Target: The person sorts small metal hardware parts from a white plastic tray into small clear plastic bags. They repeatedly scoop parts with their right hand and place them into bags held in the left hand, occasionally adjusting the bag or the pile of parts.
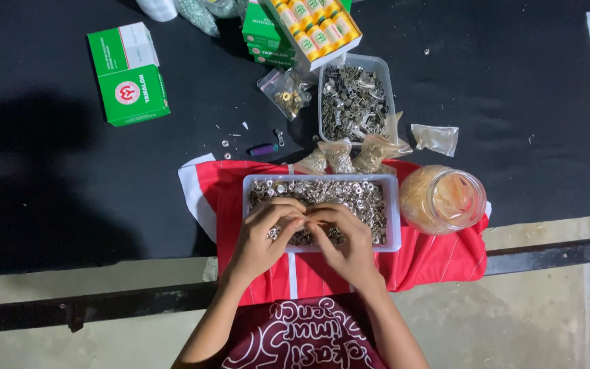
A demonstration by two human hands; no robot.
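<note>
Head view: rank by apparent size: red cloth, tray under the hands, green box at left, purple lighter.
1. red cloth
2. tray of small metal rings
3. green box, noticeably smaller than the tray
4. purple lighter, smallest by far

All lie on the same black table, so distance barely skews it.

Garment workshop: tubs of metal snap fasteners (353,102), thread spools (315,27).

left hand (262,236) | right hand (345,239) | fingers meet over tray (394,212) of metal snaps (356,195); jar (443,199) beside
</note>
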